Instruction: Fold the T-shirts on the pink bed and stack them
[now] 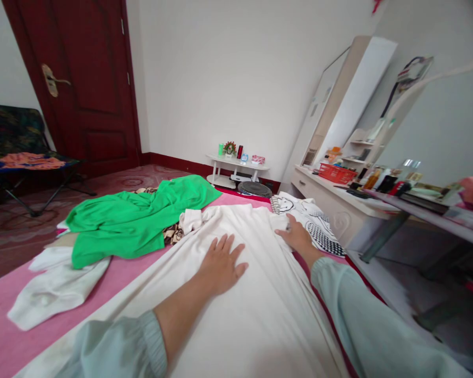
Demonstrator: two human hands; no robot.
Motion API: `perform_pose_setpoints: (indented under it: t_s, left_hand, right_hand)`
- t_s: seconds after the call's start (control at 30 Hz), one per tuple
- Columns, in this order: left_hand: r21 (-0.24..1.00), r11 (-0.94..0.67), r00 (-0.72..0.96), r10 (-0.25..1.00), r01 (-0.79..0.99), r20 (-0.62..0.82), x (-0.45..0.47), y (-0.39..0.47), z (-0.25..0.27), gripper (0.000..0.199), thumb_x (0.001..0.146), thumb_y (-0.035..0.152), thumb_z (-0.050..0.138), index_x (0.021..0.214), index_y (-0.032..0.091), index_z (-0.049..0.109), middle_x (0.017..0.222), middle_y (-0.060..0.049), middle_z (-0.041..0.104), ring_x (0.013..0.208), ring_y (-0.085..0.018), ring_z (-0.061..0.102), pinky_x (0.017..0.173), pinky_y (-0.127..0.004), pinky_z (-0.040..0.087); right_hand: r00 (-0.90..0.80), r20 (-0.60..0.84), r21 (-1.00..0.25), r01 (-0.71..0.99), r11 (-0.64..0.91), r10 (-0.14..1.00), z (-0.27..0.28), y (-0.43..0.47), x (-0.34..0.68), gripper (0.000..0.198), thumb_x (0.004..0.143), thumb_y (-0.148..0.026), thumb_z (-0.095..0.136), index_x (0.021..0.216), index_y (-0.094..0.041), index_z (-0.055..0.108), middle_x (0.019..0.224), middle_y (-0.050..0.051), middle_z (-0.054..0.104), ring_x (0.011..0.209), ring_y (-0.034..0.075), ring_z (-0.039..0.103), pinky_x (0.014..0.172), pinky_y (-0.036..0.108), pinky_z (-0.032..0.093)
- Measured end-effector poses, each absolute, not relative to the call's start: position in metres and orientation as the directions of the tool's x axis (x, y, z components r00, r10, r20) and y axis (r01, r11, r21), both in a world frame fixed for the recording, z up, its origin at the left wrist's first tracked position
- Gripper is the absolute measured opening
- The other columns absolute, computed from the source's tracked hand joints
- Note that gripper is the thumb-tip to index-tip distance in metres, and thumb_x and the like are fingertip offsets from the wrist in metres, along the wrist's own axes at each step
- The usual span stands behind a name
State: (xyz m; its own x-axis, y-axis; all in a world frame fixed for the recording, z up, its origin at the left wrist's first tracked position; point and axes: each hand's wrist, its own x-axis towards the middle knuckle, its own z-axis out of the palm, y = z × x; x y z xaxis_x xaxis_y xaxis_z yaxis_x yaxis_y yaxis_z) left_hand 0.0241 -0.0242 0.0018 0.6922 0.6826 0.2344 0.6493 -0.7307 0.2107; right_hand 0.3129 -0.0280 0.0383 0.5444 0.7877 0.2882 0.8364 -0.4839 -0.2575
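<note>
A long white garment (244,325) is spread over the pink-covered bed, with a bunched sleeve end (191,220) at its far left. My left hand (223,265) lies flat on its middle, fingers spread. At the garment's far right edge, my right hand (297,236) has its thumb and curled fingers on the white cloth; a ring shows on one finger. Just beyond that hand lies a white top with black print (309,220). To the left, a green garment (137,220) is heaped over a brown patterned cloth (173,233) and another white piece (59,289).
Pink bedding (8,294) shows at the left. A low white table (236,164) stands by the far wall. On the right are a dresser (339,191) with a red basket (337,173) and bottles, and a grey-legged table (386,236). A folding chair (27,163) stands near the door (71,84).
</note>
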Motion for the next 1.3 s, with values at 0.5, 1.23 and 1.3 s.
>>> perform_pose_setpoints:
  t_s: [0.5, 1.23, 1.3]
  left_hand:
    - [0.246, -0.732, 0.695, 0.680, 0.635, 0.233, 0.025, -0.022, -0.003, 0.060, 0.093, 0.058, 0.026, 0.144, 0.028, 0.037, 0.156, -0.011, 0.024, 0.144, -0.031, 0.015, 0.115, -0.054, 0.013]
    - [0.412, -0.509, 0.243, 0.802, 0.756, 0.545, -0.013, 0.038, 0.037, 0.047, 0.087, 0.020, 0.044, 0.134, 0.019, 0.048, 0.139, -0.009, 0.049, 0.130, -0.025, 0.040, 0.110, -0.041, 0.031]
    - [0.331, -0.396, 0.183, 0.832, 0.857, 0.523, -0.028, 0.056, 0.044, 0.051, 0.082, 0.023, 0.053, 0.133, 0.022, 0.049, 0.135, -0.010, 0.052, 0.126, -0.030, 0.044, 0.104, -0.044, 0.036]
  right_hand:
    - [0.460, 0.480, 0.144, 0.798, -0.585, 0.747, 0.078, -0.060, 0.333, 0.044, 0.083, -0.017, 0.048, 0.125, -0.018, 0.059, 0.134, 0.020, 0.044, 0.115, 0.035, 0.048, 0.084, 0.043, 0.044]
    - [0.273, 0.419, -0.338, 0.932, -0.130, 0.866, -0.006, -0.029, 0.220, 0.035, 0.087, -0.033, 0.052, 0.114, -0.016, 0.067, 0.127, 0.011, 0.060, 0.119, 0.023, 0.052, 0.105, 0.035, 0.035]
    - [0.278, 0.427, -0.357, 0.926, -0.123, 0.860, -0.006, -0.029, 0.219, 0.034, 0.086, -0.032, 0.053, 0.112, -0.016, 0.067, 0.125, 0.010, 0.061, 0.117, 0.023, 0.053, 0.104, 0.035, 0.036]
